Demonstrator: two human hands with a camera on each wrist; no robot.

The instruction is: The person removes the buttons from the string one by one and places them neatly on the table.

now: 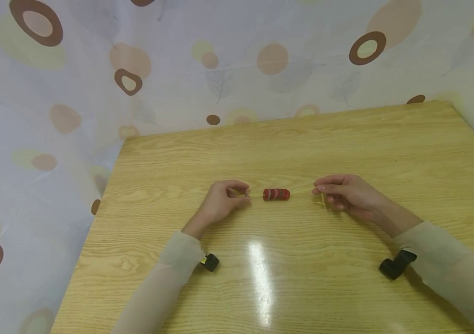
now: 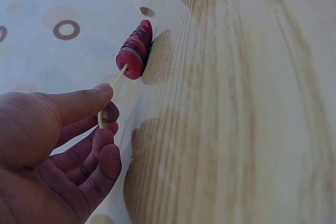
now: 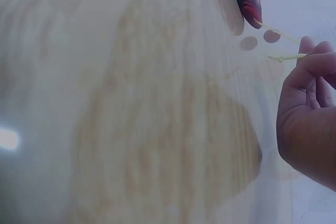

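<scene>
A row of red, grey and dark round discs that look like buttons (image 1: 276, 194) is threaded face to face on a yellow string (image 1: 257, 195), between the two hands. My left hand (image 1: 219, 202) pinches the string to the left of the row, between thumb and forefinger. In the left wrist view, holes show in the red end button (image 2: 128, 65), and the string comes out through it. To the right of the row, my right hand (image 1: 355, 195) pinches the other part of the string. A short knotted tail (image 3: 282, 58) sticks out from those fingertips. Neither hand touches the buttons.
A wood-grain table (image 1: 304, 287) lies under both hands, with a bright reflection near its front. Behind and to the left hangs a pale curtain (image 1: 170, 93) with brown and peach round patterns. Black cameras (image 1: 396, 265) are strapped at the wrists.
</scene>
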